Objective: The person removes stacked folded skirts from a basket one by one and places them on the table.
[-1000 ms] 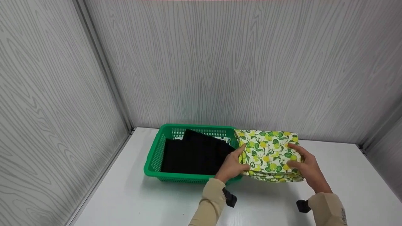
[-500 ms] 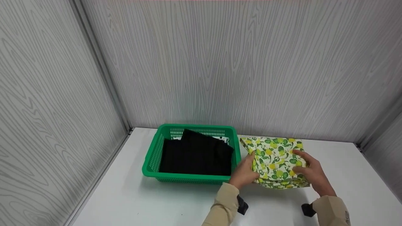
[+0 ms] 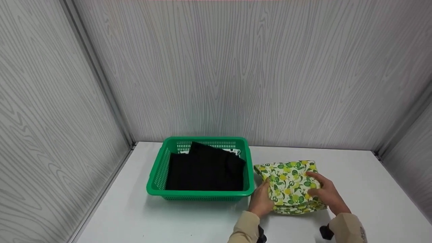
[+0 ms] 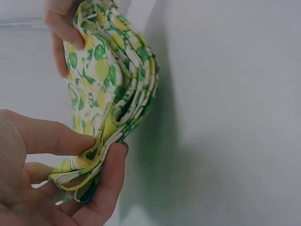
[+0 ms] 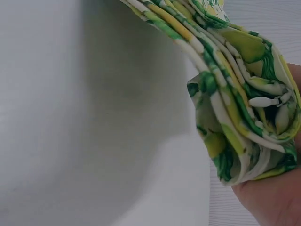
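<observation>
A folded cloth (image 3: 292, 184) printed with yellow lemons and green leaves is held just above the table, right of the basket in the head view. My left hand (image 3: 262, 200) pinches its left edge between thumb and fingers; the left wrist view shows several layers of the cloth (image 4: 103, 70) bunched there. The opposite edge is gripped by my right hand (image 3: 327, 194). In the right wrist view a white zipper pull (image 5: 263, 101) shows among the layers at that end. The fingers under the cloth are hidden in the head view.
A green plastic basket (image 3: 202, 193) stands on the white table (image 3: 189, 219), left of my hands. Folded black cloth (image 3: 206, 172) lies inside it, over a white patterned cloth (image 3: 236, 151). Grey wood-patterned panels (image 3: 216, 74) enclose the back and sides.
Both hands have carried the folded lemon-print cloth from beside and over the basket's right rim toward me, lower and clear of the basket. The basket and black cloth stay in place.
</observation>
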Demonstrator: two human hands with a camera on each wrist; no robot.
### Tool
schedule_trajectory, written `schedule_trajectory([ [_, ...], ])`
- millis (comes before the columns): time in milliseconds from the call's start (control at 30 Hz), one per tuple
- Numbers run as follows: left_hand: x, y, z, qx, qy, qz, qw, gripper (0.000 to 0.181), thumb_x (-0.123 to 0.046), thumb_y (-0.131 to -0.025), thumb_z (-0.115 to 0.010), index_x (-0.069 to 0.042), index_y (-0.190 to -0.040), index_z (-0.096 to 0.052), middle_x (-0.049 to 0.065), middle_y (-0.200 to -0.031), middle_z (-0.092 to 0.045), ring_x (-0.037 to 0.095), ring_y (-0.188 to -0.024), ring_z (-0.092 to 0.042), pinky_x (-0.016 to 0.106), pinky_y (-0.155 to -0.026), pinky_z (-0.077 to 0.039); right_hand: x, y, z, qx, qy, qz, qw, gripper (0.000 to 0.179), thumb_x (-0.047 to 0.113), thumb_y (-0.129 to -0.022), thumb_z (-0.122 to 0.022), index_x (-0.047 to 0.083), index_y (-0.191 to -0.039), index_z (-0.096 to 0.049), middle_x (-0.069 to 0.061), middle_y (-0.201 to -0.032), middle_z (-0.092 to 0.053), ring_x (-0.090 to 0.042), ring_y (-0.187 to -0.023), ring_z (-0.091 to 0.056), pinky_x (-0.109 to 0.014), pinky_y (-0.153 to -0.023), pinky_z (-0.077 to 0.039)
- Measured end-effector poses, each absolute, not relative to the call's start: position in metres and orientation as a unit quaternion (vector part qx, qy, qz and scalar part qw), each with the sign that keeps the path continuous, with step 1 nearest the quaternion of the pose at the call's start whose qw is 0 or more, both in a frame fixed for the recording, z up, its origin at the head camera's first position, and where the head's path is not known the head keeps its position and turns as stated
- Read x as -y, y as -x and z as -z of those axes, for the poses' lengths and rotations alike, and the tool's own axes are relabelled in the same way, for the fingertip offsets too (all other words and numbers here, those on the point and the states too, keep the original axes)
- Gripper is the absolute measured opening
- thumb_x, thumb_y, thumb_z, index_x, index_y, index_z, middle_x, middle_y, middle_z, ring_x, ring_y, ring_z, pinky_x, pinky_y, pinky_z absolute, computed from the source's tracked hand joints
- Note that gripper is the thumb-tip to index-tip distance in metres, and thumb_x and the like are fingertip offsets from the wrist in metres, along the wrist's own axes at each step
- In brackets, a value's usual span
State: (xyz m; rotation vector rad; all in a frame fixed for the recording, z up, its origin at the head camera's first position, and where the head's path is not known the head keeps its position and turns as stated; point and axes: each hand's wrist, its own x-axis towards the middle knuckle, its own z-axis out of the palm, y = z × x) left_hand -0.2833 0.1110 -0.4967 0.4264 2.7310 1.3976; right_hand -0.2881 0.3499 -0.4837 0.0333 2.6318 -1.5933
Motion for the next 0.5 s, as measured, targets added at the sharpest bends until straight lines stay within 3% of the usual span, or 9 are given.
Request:
schedule_trajectory([
  [200,-0.104,0.287,0.511,-0.883,-0.124,-0.450,0.049,0.076,0.018,-0.071,-0.055,-0.006,-0.141,-0.035,0.014,-0.139,-0.038,0.028,-0.126,-0.036,0.026,-0.077,-0.043,-0.349,0.291,0.500,-0.848,-0.030,0.526,0.061,0.072,-0.001,-0.078,-0.060,0.006,-0.142,-0.029,-0.022,-0.147,-0.015,-0.042,-0.133,-0.005,-0.060,-0.101,-0.013],
  [300,-0.100,0.288,0.516,-0.896,-0.132,-0.424,0.031,0.071,0.016,-0.073,-0.054,-0.004,-0.139,-0.037,0.015,-0.139,-0.038,0.028,-0.128,-0.033,0.028,-0.085,-0.042,-0.346,0.290,0.506,-0.855,-0.043,0.514,0.062,0.069,-0.001,-0.079,-0.059,0.003,-0.141,-0.029,-0.025,-0.146,-0.015,-0.043,-0.131,-0.016,-0.058,-0.099,-0.022],
  [400,-0.096,0.287,0.518,-0.918,-0.146,-0.368,0.000,0.059,0.010,-0.078,-0.055,-0.004,-0.134,-0.045,0.015,-0.133,-0.044,0.026,-0.125,-0.038,0.031,-0.091,-0.040,-0.340,0.287,0.510,-0.894,-0.042,0.445,0.032,0.063,0.001,-0.078,-0.059,-0.001,-0.136,-0.036,-0.031,-0.139,-0.025,-0.045,-0.116,-0.036,-0.054,-0.087,-0.037],
  [500,-0.093,0.282,0.519,-0.943,-0.168,-0.286,-0.017,0.038,0.001,-0.083,-0.059,-0.007,-0.120,-0.057,0.011,-0.113,-0.057,0.021,-0.105,-0.054,0.030,-0.080,-0.046,-0.333,0.281,0.510,-0.949,-0.033,0.312,-0.030,0.051,0.004,-0.076,-0.063,0.000,-0.125,-0.050,-0.034,-0.129,-0.036,-0.049,-0.102,-0.043,-0.058,-0.076,-0.039],
])
